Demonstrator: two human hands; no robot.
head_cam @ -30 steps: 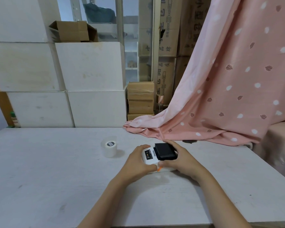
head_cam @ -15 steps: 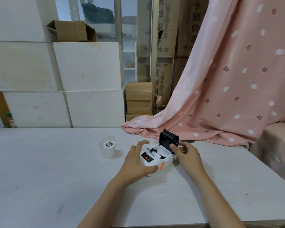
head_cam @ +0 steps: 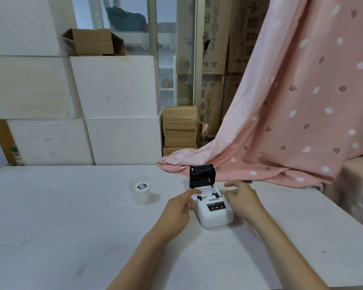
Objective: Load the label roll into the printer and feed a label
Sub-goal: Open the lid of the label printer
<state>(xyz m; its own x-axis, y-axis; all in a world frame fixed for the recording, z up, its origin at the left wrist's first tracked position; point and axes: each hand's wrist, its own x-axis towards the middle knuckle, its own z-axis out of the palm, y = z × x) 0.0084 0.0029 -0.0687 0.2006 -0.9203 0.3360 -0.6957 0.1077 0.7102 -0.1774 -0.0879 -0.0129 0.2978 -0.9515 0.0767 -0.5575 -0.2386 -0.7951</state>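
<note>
A small white label printer (head_cam: 215, 214) sits on the white table (head_cam: 71, 227), with its black lid (head_cam: 202, 176) standing open and upright at the back. The roll bay behind the control panel holds no roll. My left hand (head_cam: 176, 210) holds the printer's left side, thumb at the bay's edge. My right hand (head_cam: 242, 199) is at the printer's right side with its fingers spread and nothing in them. The white label roll (head_cam: 140, 190), in clear wrap, stands on end on the table to the left of the printer, apart from both hands.
A pink patterned curtain (head_cam: 291, 122) drapes onto the table's far right, just behind the printer. White boxes (head_cam: 113, 109) and brown cartons (head_cam: 179, 128) are stacked beyond the table's far edge. The table's right edge runs diagonally near my right forearm.
The black lid has swung from closed to fully upright. The printer has been turned to face me and set flat. My right hand has let go of the lid.
</note>
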